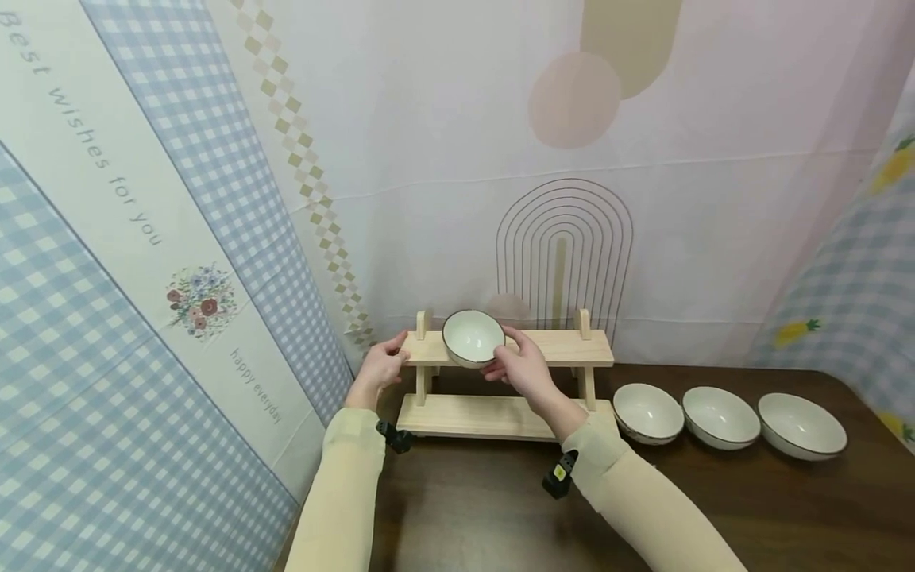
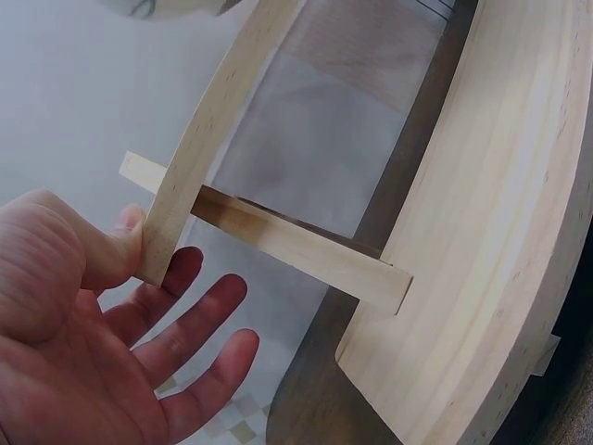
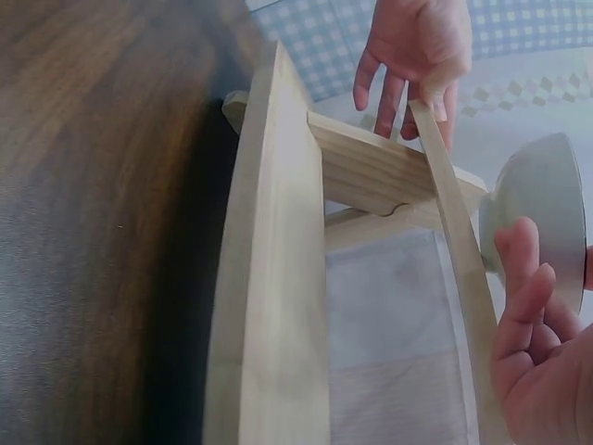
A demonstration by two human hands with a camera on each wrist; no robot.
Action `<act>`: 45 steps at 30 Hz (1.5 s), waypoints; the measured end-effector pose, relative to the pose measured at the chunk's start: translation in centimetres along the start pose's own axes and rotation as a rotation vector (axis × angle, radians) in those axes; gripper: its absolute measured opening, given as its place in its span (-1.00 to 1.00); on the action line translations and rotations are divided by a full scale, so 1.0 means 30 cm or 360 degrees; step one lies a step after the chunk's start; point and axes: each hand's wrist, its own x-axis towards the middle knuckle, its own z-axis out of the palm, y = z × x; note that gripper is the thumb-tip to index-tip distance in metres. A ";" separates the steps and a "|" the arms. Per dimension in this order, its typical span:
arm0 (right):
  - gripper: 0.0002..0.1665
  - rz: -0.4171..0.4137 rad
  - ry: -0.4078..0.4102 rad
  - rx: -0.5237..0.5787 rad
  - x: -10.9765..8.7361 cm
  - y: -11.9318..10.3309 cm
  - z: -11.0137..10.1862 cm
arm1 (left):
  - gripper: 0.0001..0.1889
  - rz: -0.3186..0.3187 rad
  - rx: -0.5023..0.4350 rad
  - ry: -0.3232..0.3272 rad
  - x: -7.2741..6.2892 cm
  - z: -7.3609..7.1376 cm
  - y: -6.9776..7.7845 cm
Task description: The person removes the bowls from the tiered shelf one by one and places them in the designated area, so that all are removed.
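A two-tier wooden rack [image 1: 479, 415] stands against the backdrop. My left hand [image 1: 381, 367] pinches the left end of its upper shelf [image 2: 225, 116], thumb on one face and forefinger on the other, the remaining fingers spread. My right hand [image 1: 525, 367] holds a white bowl [image 1: 473, 337] with a dark rim by its right side, thumb near the rim and fingers below. The bowl is upright, at the left part of the upper shelf. In the right wrist view the bowl's foot [image 3: 491, 222] sits close against that shelf.
On the dark wooden table [image 1: 472, 508], right of the rack, three white bowls stand in a row: a near one [image 1: 648, 413], a middle one [image 1: 720, 417] and a right one [image 1: 802, 426]. A checked cloth [image 1: 179, 143] hangs at the left, a pale patterned cloth [image 1: 429, 119] behind.
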 end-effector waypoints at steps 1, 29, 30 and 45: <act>-0.23 0.0007 -0.0001 0.0011 -0.004 0.003 -0.008 | -0.42 0.0002 0.0004 -0.0001 0.000 0.002 0.001; -0.29 0.0019 0.0008 0.0003 -0.161 0.005 -0.287 | -0.42 0.0022 -0.0003 -0.0019 -0.018 0.031 0.024; -0.29 0.0024 0.0015 -0.0004 -0.165 0.007 -0.296 | -0.42 0.0017 -0.0003 -0.0017 -0.020 0.029 0.025; -0.22 0.0001 0.0110 -0.0100 -0.289 0.055 -0.483 | -0.42 0.0026 0.0060 -0.0026 -0.018 -0.013 -0.001</act>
